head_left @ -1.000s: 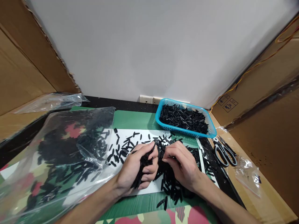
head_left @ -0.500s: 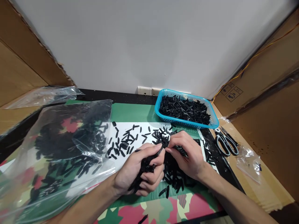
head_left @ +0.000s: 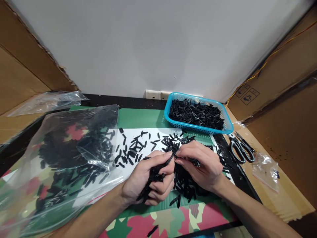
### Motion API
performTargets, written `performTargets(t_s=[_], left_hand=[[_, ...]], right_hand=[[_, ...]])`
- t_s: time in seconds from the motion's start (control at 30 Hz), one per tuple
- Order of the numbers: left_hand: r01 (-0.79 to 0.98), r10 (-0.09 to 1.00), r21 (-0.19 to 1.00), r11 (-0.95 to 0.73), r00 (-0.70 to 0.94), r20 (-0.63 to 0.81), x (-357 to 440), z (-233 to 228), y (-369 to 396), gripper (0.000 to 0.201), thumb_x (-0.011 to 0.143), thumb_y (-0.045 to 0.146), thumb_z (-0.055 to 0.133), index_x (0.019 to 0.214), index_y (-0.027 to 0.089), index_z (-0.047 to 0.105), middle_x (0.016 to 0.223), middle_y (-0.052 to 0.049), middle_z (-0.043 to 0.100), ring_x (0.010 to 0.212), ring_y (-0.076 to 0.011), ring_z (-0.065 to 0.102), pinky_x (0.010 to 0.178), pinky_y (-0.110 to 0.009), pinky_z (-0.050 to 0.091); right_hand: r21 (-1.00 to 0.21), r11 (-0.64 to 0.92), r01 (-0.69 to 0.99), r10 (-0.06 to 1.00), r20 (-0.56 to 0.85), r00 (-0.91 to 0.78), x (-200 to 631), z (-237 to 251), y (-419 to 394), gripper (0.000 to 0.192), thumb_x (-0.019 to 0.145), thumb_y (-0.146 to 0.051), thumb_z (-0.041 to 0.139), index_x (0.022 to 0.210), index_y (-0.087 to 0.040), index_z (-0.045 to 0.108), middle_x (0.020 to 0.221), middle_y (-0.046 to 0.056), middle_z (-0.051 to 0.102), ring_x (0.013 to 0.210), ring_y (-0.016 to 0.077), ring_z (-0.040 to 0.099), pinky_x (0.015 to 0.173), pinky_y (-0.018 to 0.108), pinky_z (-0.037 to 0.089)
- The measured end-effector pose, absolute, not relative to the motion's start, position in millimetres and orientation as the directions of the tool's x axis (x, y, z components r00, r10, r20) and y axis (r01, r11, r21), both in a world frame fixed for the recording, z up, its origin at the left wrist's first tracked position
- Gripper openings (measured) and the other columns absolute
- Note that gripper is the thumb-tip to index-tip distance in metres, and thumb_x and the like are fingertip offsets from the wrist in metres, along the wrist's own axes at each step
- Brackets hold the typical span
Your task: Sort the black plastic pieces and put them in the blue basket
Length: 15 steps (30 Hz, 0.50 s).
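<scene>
Your table (head_left: 143, 119) is covered by a smooth green mat with a white sheet (head_left: 153, 140) on it and a camouflage-patterned cloth at the near edge. At your left sprawls a big crinkled clear plastic bag (head_left: 61, 155), glossy and half full of small black pieces. At the far right sits a shallow blue plastic basket (head_left: 229, 127) with perforated walls, heaped with the same pieces. Beside it lie grey-handled scissors (head_left: 241, 150) on brown cardboard. In front of you spreads a loose pile of black pieces (head_left: 184, 183), short, slim and matte. Your left hand (head_left: 148, 180) is curled around a bundle of them, fingers closed. Your right hand (head_left: 200, 165) pinches one piece between thumb and fingertips, touching the left thumb.
</scene>
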<state>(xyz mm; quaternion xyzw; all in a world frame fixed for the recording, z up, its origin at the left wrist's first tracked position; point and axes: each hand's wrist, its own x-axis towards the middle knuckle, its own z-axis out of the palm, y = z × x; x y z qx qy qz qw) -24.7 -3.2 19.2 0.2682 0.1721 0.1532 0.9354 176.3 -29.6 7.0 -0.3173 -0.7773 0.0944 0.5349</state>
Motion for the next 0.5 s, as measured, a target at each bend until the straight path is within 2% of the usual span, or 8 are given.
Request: performTargets(t_s=[0.1,0.23,0.5], left_hand=[[-0.139,0.361,0.574,0.807,0.886,-0.291,-24.1,14.6,-3.2,0.05,0.101,0.059,0.052,0.068,0.022,0.044,0.042,0.007,0.034,0.032,-0.0062,0.023,0.027,-0.014,0.023],[0.012,0.288,0.589,0.808,0.864,-0.413,-24.1,10.5,-3.1,0.059,0.095,0.073,0.053,0.068,0.022,0.041,0.045,0.006,0.037,0.034,-0.005,0.025,0.029,-0.012,0.018],[0.009,0.358,0.639,0.769,0.822,-0.443,-23.7,11.1,-2.2,0.058,0.096,0.074,0.05,0.071,0.023,0.041,0.044,0.007,0.037,0.034,-0.0057,0.025,0.03,-0.013,0.019]], right_hand=[[-0.481,0.789,0.382,0.582,0.786,-0.21,172.8,6.3,-33.6,0.016,0.097,-0.006,0.068,0.107,-0.018,0.073,0.09,0.009,0.076,0.076,0.0184,0.069,0.066,0.032,0.059],[-0.535,0.76,0.369,0.627,0.754,-0.196,169.2,3.8,-35.5,0.016,0.098,-0.004,0.066,0.103,-0.017,0.073,0.087,0.008,0.073,0.076,0.0174,0.068,0.065,0.031,0.058],[-0.685,0.657,0.313,0.752,0.619,-0.224,170.7,3.3,-26.0,0.002,0.101,-0.018,0.069,0.103,-0.018,0.069,0.097,0.009,0.073,0.091,0.0194,0.069,0.08,0.033,0.058]])
